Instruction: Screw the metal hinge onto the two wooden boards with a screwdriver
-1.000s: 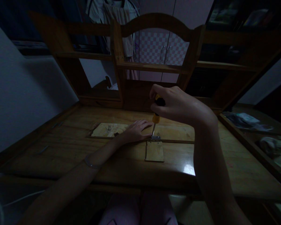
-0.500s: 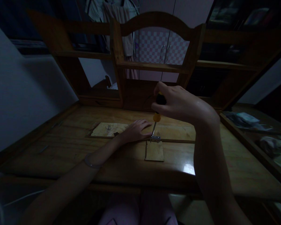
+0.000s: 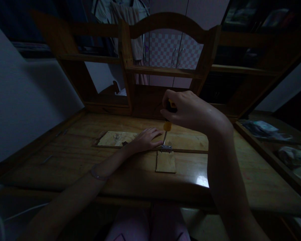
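My right hand (image 3: 184, 106) is closed around the yellow and black handle of a screwdriver (image 3: 167, 126). Its shaft points down, and the tip meets the left end of a small metal hinge (image 3: 166, 148). The hinge lies where a long wooden board (image 3: 188, 142) meets a small square wooden piece (image 3: 166, 162) on the near side. Flat on the long board rests my left hand (image 3: 148, 138), its fingers stretched out and the nearest fingertip beside the hinge. Part of the board is hidden beneath that hand; its left end has a rough, pale, torn surface.
The boards lie on a glossy wooden desk (image 3: 72, 167). A wooden shelf unit (image 3: 163, 71) rises along the back. On the right, a tray-like compartment (image 3: 268, 149) holds cloth and plastic packets. A small metallic strip (image 3: 47, 159) lies on the left of the desk.
My right hand has shifted slightly left and down, and its grip on the screwdriver handle has turned a little. The left hand, hinge and boards look unmoved.
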### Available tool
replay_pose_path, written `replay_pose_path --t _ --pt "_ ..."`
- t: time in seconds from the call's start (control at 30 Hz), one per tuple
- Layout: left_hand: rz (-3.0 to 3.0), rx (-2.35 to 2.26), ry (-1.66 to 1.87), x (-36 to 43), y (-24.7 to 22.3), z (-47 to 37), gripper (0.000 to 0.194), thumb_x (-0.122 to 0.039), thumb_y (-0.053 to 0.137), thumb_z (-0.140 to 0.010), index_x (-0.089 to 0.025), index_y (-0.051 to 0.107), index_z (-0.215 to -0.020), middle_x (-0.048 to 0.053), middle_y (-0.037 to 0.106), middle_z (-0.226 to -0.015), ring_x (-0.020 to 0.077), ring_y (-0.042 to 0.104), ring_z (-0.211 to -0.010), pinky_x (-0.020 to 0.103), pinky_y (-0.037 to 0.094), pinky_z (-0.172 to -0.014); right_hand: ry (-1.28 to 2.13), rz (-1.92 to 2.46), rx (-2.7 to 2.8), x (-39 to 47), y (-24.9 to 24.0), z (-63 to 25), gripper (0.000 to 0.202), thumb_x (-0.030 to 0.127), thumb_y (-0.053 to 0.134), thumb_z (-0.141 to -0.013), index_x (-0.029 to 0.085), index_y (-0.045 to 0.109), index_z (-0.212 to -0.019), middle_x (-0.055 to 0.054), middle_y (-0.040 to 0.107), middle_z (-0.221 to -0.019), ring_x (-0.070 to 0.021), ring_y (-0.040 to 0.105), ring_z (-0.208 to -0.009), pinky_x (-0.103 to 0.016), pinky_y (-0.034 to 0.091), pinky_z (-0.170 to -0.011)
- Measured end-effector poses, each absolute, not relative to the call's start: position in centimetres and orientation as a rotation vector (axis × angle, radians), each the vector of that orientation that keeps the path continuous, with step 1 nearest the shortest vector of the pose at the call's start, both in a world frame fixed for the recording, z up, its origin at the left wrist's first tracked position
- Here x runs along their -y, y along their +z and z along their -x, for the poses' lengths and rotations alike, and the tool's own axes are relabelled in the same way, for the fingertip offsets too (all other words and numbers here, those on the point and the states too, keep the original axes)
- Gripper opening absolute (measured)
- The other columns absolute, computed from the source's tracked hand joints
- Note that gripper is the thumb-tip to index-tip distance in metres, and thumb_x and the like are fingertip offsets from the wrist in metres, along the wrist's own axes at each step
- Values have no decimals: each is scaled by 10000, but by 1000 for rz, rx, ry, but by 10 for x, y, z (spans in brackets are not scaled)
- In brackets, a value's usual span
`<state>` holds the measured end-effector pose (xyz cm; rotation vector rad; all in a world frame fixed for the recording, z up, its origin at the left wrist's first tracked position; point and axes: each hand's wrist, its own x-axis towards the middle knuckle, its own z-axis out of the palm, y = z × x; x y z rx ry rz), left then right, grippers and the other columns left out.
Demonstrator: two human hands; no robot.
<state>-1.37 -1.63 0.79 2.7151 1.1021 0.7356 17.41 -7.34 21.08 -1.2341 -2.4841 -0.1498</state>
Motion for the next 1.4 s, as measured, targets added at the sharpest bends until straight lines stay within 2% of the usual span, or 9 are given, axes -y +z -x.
replay_pose_path --t 0.17,0.53,0.8,0.93,1.03,1.13,1.23,1.4 --pt "-2733 -1086 735 15 6 14 452 -489 561 -959 -206 587 -1311 76 626 -1225 242 566 -1171 384 427 -1052 -109 1233 2485 76 211 -173 218 322 560 -864 177 592 -1024 -86 672 -962 -234 617 -882 -342 430 -799" --pt "-2738 -1107 741 15 5 15 462 -499 570 -952 -207 590 -1309 82 629 -1214 245 572 -1160 397 424 -1057 -107 1239 2499 75 212 -175 206 307 554 -874 183 597 -1033 -84 672 -959 -234 612 -872 -343 431 -787" --pt "-2761 -1069 768 13 3 15 461 -477 584 -949 -188 588 -1308 94 644 -1217 253 582 -1154 402 449 -1029 -265 1253 2414 70 204 -176 395 336 535 -945 190 515 -1311 -112 689 -1058 -277 624 -964 -396 444 -850" --pt "-2772 -1041 799 12 1 15 461 -477 583 -950 -189 586 -1310 97 638 -1244 251 580 -1166 406 445 -1041 -257 1293 2424 68 204 -178 369 390 552 -940 199 558 -1256 -92 691 -979 -272 637 -928 -391 451 -829" --pt "-2778 -1036 809 13 2 15 463 -478 578 -952 -176 593 -1302 105 638 -1223 251 579 -1162 398 448 -1036 -188 1252 2444 70 206 -177 357 392 589 -902 197 578 -1202 -92 686 -1030 -265 637 -953 -382 455 -842" --pt "-2762 -1046 779 14 5 15 441 -474 572 -956 -203 598 -1303 94 633 -1217 249 577 -1166 394 447 -1032 -141 1206 2479 73 208 -174 299 345 581 -888 190 592 -1144 -95 683 -1058 -261 632 -979 -378 451 -861" --pt "-2745 -1069 746 16 7 15 435 -470 580 -953 -225 594 -1312 81 627 -1214 249 571 -1168 396 443 -1034 -128 1182 2497 74 209 -172 244 279 551 -890 187 594 -1111 -86 687 -1013 -242 634 -926 -367 442 -845" --pt "-2741 -1053 773 14 5 15 451 -481 585 -947 -211 596 -1308 91 626 -1204 250 576 -1156 398 440 -1040 -166 1202 2465 72 207 -174 220 278 520 -915 188 585 -1105 -78 682 -964 -224 622 -856 -353 422 -797"
